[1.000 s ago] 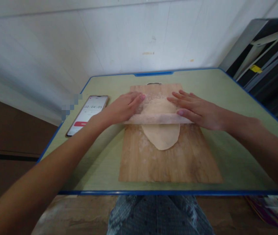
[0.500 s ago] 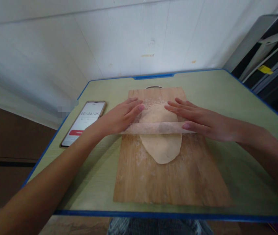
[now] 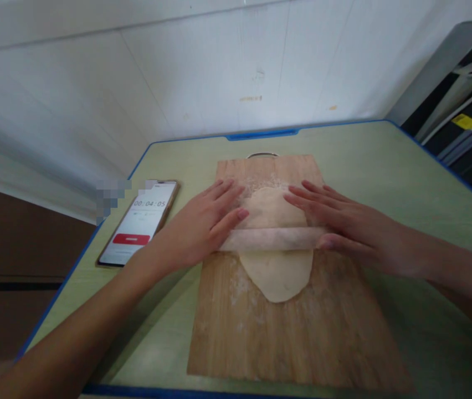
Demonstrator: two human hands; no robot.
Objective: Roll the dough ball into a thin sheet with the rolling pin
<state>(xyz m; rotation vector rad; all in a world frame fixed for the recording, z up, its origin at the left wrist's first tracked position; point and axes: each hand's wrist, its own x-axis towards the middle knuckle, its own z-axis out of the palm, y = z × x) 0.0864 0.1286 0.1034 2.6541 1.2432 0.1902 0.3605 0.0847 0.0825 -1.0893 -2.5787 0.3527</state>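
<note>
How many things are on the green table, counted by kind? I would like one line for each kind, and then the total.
Wooden board: 1
Flattened dough: 1
Rolling pin, under the left hand and right hand: 1
Phone: 1
Total: 4

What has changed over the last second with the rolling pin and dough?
Both hands, left hand and right hand, have drawn the rolling pin toward the person over the dough, palms flat on its ends. Dough, cutting board and phone stayed put on the table; the camera tilted.
</note>
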